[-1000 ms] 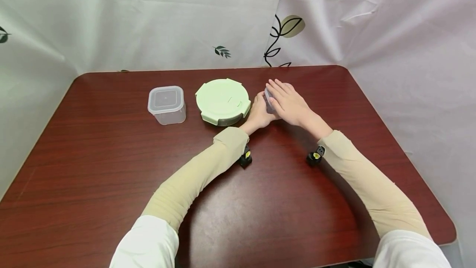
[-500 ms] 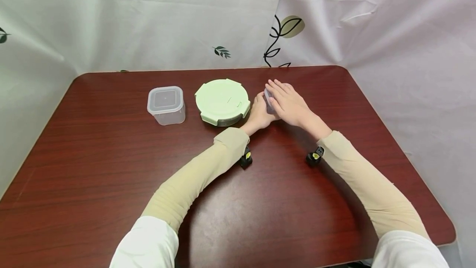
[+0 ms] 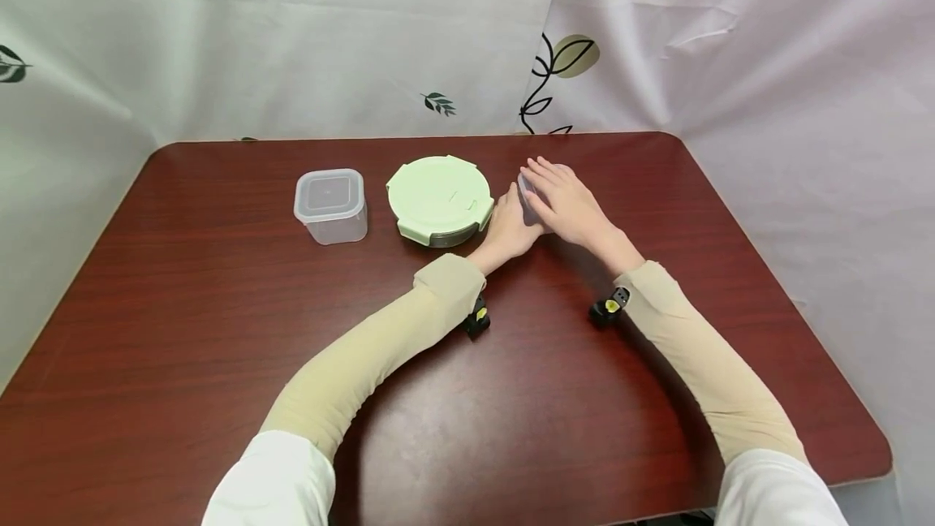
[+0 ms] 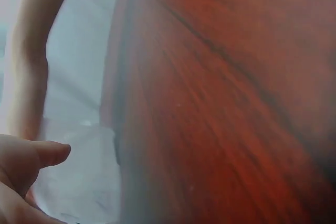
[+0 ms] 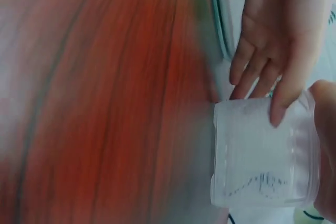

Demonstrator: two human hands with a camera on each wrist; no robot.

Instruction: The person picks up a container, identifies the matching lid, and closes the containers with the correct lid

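Observation:
At the back of the table, right of centre, stands a clear plastic food container point(image 3: 532, 207), partly covered by both hands. My left hand point(image 3: 509, 226) holds its left side; in the right wrist view the thumb of the left hand point(image 5: 283, 40) lies against the near wall of the container point(image 5: 252, 156), with the other fingers round the far side. Across the top lies my right hand point(image 3: 566, 201), its fingers stretched out and covering most of the lid. The left wrist view shows the left thumb point(image 4: 52, 152) beside the cloudy container wall point(image 4: 86, 177).
Just left of the hands is a round container with a pale green clip lid point(image 3: 438, 191). Farther left stands another clear lidded container point(image 3: 332, 205). The dark red wooden table point(image 3: 183, 307) ends at a patterned white curtain point(image 3: 329, 47) behind.
Both forearms have shifted slightly to the left. The hands keep their places on the container, left at the side and right over the top.

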